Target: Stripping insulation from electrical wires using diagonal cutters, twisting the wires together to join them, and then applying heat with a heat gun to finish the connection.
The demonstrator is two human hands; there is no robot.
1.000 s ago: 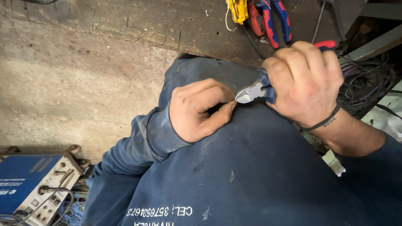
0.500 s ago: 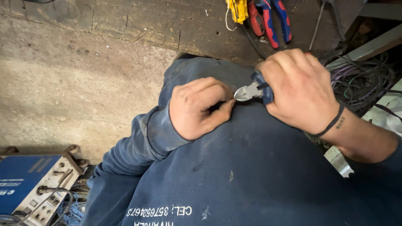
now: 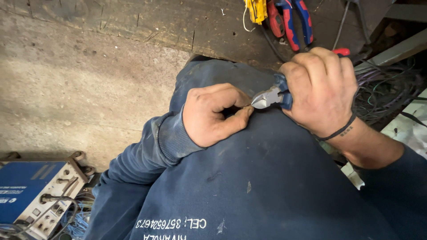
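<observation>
The fingers [image 3: 242, 116] of the left hand [image 3: 213, 116] are curled into a loose fist, with thumb and forefinger pinched together on something too small to be made out, right at the tip of one pair of cutting pliers [image 3: 269, 97]. The pliers' steel jaws are seen nearly closed and pointed at that pinch, just touching it. The blue and red handles are wrapped tightly by the right hand [image 3: 321, 91], all of whose fingers are clenched around them; only one red handle end is seen past the knuckles. One thin dark band [image 3: 339, 131] is worn at the right wrist. Both hands are rested on one raised knee [image 3: 267, 178] clad in dark blue work cloth, and two dark blue sleeves are seen, the left with a ribbed cuff. Further out, on the concrete floor [image 3: 80, 80], two more hand tools are laid near the top edge: one yellow tool [image 3: 257, 10] and one pair of red and blue pliers [image 3: 293, 20], close beside each other. A tangle of thin wires [image 3: 387, 91] is piled to the right, beyond the right hand. One blue machine [image 3: 31, 193] with knobs and cables is placed at the lower left, well apart from the hands.
</observation>
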